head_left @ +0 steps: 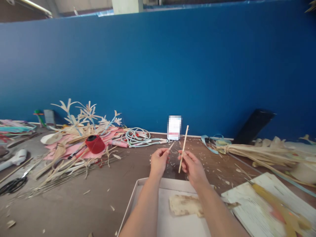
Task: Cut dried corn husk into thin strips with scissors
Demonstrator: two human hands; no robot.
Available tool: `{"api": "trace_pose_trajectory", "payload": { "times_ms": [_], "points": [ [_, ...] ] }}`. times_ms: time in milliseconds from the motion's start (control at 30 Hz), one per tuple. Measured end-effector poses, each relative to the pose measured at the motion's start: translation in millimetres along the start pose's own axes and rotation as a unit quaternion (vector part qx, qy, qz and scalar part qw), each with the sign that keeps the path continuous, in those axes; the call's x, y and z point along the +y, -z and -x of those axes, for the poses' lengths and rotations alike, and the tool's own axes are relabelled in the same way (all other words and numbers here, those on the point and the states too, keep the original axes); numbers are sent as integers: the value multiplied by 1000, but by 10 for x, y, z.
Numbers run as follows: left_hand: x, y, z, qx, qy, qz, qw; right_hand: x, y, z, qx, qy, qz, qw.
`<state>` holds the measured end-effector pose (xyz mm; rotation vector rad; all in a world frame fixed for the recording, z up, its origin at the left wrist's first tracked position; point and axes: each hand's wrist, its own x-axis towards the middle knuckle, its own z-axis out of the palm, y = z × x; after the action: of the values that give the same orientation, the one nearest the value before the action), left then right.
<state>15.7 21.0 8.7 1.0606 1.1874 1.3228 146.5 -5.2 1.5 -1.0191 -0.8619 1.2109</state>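
Observation:
My left hand [159,161] is closed in a pinch on a short, thin pale sliver [171,145] that points up and to the right. Between the thumb and fingers of my right hand [192,166] is a slim pale stick [184,148], held nearly upright and leaning slightly right. The two hands are close together but apart. Under my forearms lies a shallow white box lid [168,183]. It holds a flat, brown-stained pale piece [184,204], partly covered by my right forearm.
Left stand pale leaf-strip flowers [90,112], a red thread spool [95,144] and black-handled scissors [14,185]. A coiled pale-blue cord [138,136] and a blurred-out white card [174,127] lie ahead. Right are dried husks [266,151], papers [261,197] and a black cylinder [254,124]. A blue partition [158,65] rises behind.

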Motion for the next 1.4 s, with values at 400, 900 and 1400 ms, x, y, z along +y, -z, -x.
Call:
{"api": "trace_pose_trajectory", "payload": {
  "times_ms": [400, 900, 1400],
  "points": [
    [-22, -15, 4, -83, 28, 68, 994, 18, -29, 10, 25, 60, 55, 996],
    [-10, -15, 45, -132, 19, 27, 991, -25, -63, 49, -24, 7, 45, 999],
    [30, -38, 84, -147, 27, -24, 989, 2, -28, 9, 15, 28, 39, 999]
  ]
}}
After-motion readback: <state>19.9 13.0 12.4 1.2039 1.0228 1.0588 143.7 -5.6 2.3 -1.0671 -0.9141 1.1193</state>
